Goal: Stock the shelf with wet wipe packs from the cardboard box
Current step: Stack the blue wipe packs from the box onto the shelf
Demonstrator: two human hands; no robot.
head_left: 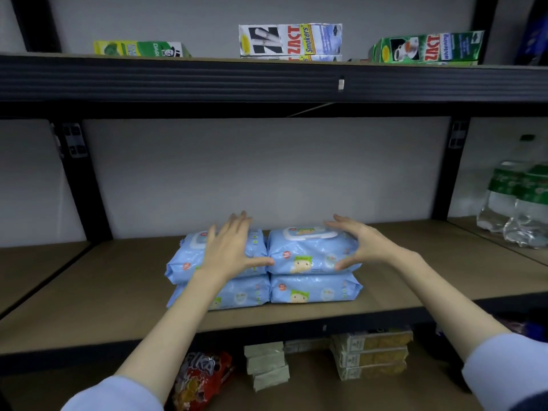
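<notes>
Several light blue wet wipe packs stand in two stacks of two on the brown middle shelf [118, 277]. My left hand [231, 247] lies flat with straight fingers on the top left pack [189, 253]. My right hand [358, 238] is spread over the right end of the top right pack [308, 250], fingers loosely bent, thumb against its front side. Under them lie the lower left pack [240, 295] and lower right pack [314, 289]. The cardboard box is out of view.
Toothpaste cartons [290, 40] sit on the upper shelf. Wrapped water bottles [516, 203] stand at the right on the neighbouring shelf. Below are a red snack bag [201, 378] and stacked small boxes [370, 354]. Black uprights [86, 185] frame the bay.
</notes>
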